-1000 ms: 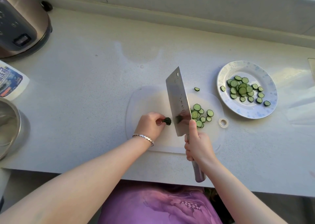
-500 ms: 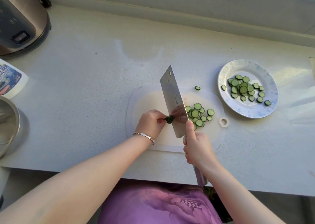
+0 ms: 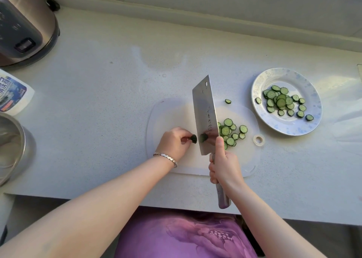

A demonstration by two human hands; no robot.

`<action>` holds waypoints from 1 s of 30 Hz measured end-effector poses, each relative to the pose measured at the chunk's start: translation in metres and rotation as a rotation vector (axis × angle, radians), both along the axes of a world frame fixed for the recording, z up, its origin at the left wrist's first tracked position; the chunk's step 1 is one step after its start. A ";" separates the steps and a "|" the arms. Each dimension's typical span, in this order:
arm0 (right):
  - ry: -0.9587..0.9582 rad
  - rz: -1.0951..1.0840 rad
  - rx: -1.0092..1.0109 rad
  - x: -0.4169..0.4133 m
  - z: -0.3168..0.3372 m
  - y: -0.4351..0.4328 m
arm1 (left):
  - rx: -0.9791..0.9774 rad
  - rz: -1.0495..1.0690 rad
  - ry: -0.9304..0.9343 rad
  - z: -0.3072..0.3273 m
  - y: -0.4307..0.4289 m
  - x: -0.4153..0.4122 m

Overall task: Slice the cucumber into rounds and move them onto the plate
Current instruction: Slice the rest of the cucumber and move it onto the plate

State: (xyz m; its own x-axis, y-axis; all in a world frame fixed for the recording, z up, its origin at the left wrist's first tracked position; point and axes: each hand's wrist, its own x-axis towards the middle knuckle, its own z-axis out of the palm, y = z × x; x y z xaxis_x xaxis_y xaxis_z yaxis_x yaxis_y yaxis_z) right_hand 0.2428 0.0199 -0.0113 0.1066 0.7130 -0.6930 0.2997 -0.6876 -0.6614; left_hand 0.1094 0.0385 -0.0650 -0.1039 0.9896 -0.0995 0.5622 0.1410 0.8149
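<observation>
My left hand (image 3: pixel 174 141) pinches a small dark green cucumber stub (image 3: pixel 194 138) on the white cutting board (image 3: pixel 172 116). My right hand (image 3: pixel 225 167) grips the handle of a cleaver (image 3: pixel 204 116), thumb up along the blade's heel. The blade stands just right of the stub and mirrors it. Several cut rounds (image 3: pixel 232 132) lie on the board right of the blade, and one stray round (image 3: pixel 227 101) lies at the board's far edge. The blue-patterned plate (image 3: pixel 260 81) at the right holds several more rounds (image 3: pixel 282 102).
A metal rice cooker (image 3: pixel 25 26) stands at the back left. A labelled white bottle (image 3: pixel 11 93) and a steel bowl (image 3: pixel 9 146) sit along the left edge. The counter's front edge runs just below my hands. A wall ledge bounds the back.
The cleaver swung left against the stub half a second ago, then back right to just beside it. My left hand stayed in place, pinching the stub.
</observation>
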 end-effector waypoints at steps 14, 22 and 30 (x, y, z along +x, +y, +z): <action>-0.050 0.113 0.033 0.004 0.010 -0.005 | 0.012 -0.003 0.069 -0.003 0.004 0.000; -0.107 0.149 0.086 -0.005 -0.012 0.000 | 0.008 -0.017 0.035 -0.005 0.002 -0.001; -0.025 0.059 0.101 -0.004 -0.013 0.001 | 0.015 -0.008 0.074 -0.007 -0.002 -0.002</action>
State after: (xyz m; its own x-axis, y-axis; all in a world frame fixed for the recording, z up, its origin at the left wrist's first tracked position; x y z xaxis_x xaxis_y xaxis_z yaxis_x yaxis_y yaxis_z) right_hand 0.2388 0.0210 -0.0241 0.0787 0.7845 -0.6151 0.3553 -0.5986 -0.7180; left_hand 0.1071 0.0367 -0.0716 -0.1029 0.9917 -0.0775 0.6216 0.1249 0.7733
